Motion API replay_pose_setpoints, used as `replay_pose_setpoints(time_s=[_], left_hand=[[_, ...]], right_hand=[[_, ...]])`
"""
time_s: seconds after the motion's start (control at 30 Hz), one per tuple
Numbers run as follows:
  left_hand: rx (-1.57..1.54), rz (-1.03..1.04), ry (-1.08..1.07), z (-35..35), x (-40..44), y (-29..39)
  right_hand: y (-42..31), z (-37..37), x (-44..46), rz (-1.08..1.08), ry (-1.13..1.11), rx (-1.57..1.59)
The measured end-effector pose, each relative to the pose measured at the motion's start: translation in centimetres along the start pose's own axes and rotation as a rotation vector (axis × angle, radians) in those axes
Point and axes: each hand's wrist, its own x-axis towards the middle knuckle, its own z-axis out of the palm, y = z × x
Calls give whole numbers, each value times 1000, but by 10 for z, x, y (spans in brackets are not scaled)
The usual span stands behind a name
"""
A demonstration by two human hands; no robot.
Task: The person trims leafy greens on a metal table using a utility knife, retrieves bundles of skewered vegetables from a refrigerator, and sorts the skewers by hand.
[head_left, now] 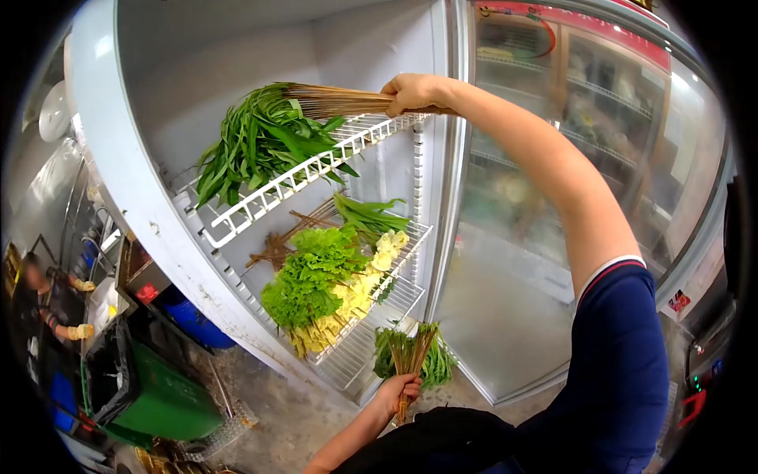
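My right hand [416,95] is closed around the stick ends of a bundle of skewers [339,101]. Long-leaved greens [264,142] on those sticks lie over the top wire shelf [292,178] of an open upright fridge. Lower down, close to my body, my left hand [395,393] grips a second bundle of skewers [408,353]. Leafy greens [437,366] hang at its far end, below the shelves. On the middle shelf are skewers of curly lettuce [316,272], pale yellow pieces [355,296] and more long green leaves [367,215].
The glass fridge door [513,300] stands open on the right. A white fridge frame [170,221] borders the left side. Beyond it are a green bin [170,387], a blue barrel [193,316] and a person with yellowish gloves [79,332].
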Motion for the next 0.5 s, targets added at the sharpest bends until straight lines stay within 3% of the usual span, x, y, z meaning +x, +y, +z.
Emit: replay_pose_setpoints(time_s=[0.13, 0.23, 0.3, 0.5], left_hand=[[69, 61, -64, 4, -14, -10], [73, -51, -103, -5, -12, -14], [52, -98, -133, -13, -5, -21], [140, -167, -104, -7, -11, -47]], right_hand=[[-12, -10, -14, -79, 206, 133], [-8, -16, -69, -106, 421, 285], [3, -10, -106, -166, 609, 225], [-4, 44, -248, 114, 659, 801]])
